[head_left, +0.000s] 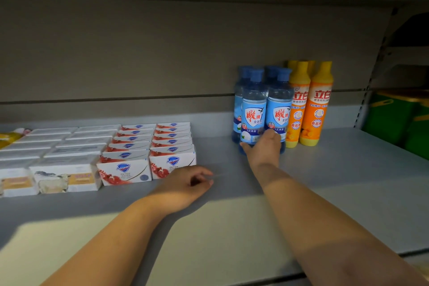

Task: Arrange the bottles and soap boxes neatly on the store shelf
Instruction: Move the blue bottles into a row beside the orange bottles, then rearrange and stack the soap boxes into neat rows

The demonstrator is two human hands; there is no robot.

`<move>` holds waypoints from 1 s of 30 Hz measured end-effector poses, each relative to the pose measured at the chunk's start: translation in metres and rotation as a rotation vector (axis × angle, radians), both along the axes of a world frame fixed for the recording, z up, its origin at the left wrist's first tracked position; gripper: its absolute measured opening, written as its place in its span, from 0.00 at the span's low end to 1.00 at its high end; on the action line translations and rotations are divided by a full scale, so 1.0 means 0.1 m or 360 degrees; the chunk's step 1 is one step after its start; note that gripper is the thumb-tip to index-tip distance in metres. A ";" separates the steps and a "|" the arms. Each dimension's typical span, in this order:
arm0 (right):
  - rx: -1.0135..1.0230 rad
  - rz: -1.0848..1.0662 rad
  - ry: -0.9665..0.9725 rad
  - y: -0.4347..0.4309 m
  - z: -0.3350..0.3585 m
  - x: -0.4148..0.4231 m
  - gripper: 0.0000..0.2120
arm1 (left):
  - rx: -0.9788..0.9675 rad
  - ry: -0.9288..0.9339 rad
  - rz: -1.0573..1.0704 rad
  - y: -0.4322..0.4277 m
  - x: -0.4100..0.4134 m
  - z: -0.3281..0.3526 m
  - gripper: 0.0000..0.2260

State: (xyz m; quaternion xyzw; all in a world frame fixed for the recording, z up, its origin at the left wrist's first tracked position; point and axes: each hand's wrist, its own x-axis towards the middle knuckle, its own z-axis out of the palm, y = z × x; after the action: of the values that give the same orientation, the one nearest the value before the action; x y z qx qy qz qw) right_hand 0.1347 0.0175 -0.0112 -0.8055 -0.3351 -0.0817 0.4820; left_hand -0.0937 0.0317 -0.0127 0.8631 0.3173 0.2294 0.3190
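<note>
Several blue bottles (254, 109) stand in two rows at the back right of the grey shelf (348, 181), with orange and yellow bottles (316, 104) right beside them. My right hand (263, 146) reaches to the base of the front blue bottles, thumb at the left one's foot and fingers against both. Red-and-white Safeguard soap boxes (171, 162) lie in two neat columns on the left, next to white soap boxes (67, 176) with a sheep picture. My left hand (185, 183) rests on the shelf in front of the Safeguard boxes, fingers loosely curled and holding nothing.
A yellow pack (9, 138) lies at the far left behind the white boxes. Green containers (399, 118) sit beyond the shelf's right upright. A grey back panel closes the shelf behind the goods.
</note>
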 end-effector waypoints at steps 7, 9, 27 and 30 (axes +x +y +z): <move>0.0057 0.0132 0.0168 0.02 -0.01 0.02 0.27 | -0.0017 -0.0027 -0.0006 -0.04 -0.01 0.06 0.05; 0.0035 0.0112 0.0132 0.00 -0.01 0.02 0.26 | 0.0061 -0.0022 0.0041 -0.04 -0.04 0.10 0.03; -0.0067 0.1451 -0.0829 -0.01 0.02 -0.75 0.26 | -0.0055 0.0619 0.0388 0.12 -0.25 0.30 0.15; -0.0088 0.1446 -0.0689 -0.05 0.00 -0.78 0.26 | -0.0023 0.0584 0.0366 0.13 -0.25 0.30 0.17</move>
State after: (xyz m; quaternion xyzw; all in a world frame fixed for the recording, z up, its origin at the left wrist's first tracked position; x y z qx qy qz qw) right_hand 0.0571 0.0122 -0.0112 -0.5552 -0.7462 -0.0198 0.3668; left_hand -0.1191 0.0446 0.0170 0.8462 0.4681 0.1010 0.2338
